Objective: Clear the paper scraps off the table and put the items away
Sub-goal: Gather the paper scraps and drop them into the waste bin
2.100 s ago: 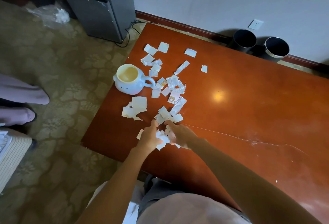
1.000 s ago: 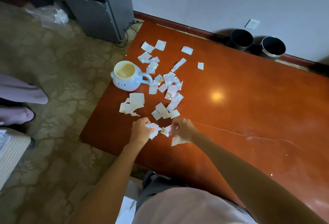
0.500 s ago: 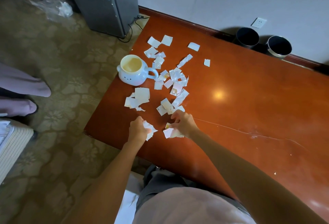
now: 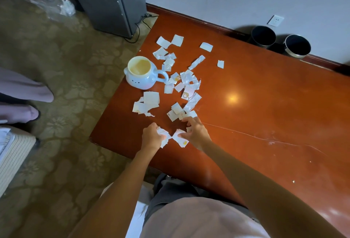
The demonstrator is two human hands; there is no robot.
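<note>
On the red-brown table, torn white paper scraps; left grip and right grip each clamp some

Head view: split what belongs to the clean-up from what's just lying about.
Clean-up: paper scraps, some gripped by the left hand and right hand; mug; table; black bins, probably for the scraps.

Lying about: grey cabinet; plastic bag on the floor; wall socket.
</note>
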